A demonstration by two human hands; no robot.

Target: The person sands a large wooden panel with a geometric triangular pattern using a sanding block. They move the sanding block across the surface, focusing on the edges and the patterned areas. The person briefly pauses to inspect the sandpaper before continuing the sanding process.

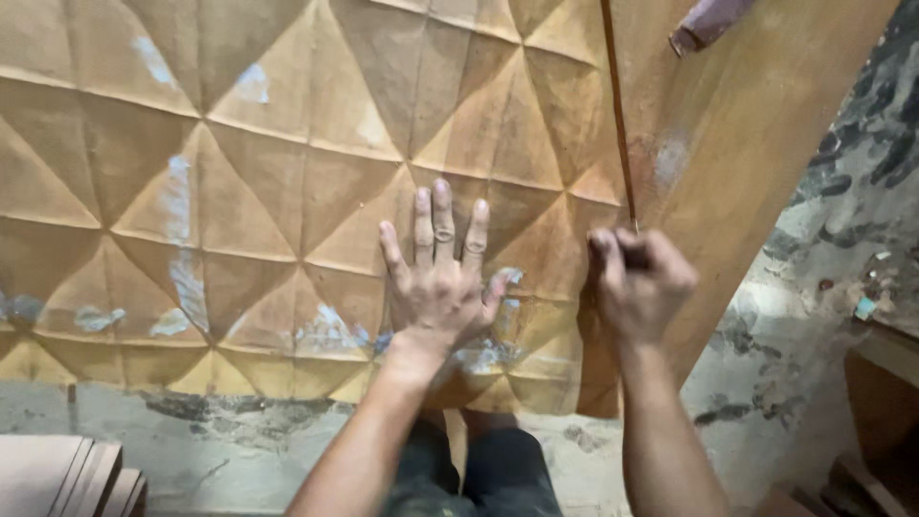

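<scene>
A large wooden panel [249, 191] carved with raised triangular facets fills most of the view, with pale filler patches on several facets. My left hand [436, 278] lies flat on it with the fingers spread, a ring on one finger. My right hand [639, 278] is closed around a small dark tool, pressed at the groove [617, 124] between the carved field and the plain frame board [737, 144] on the right. The tool's tip is hidden by my fingers.
Under the panel lies a stained concrete floor [230, 440]. Stacked boards [67, 474] sit at the lower left, wooden pieces [881, 402] at the lower right. A reddish wood piece [708, 21] leans at the top right. My dark trousers [479, 474] show below.
</scene>
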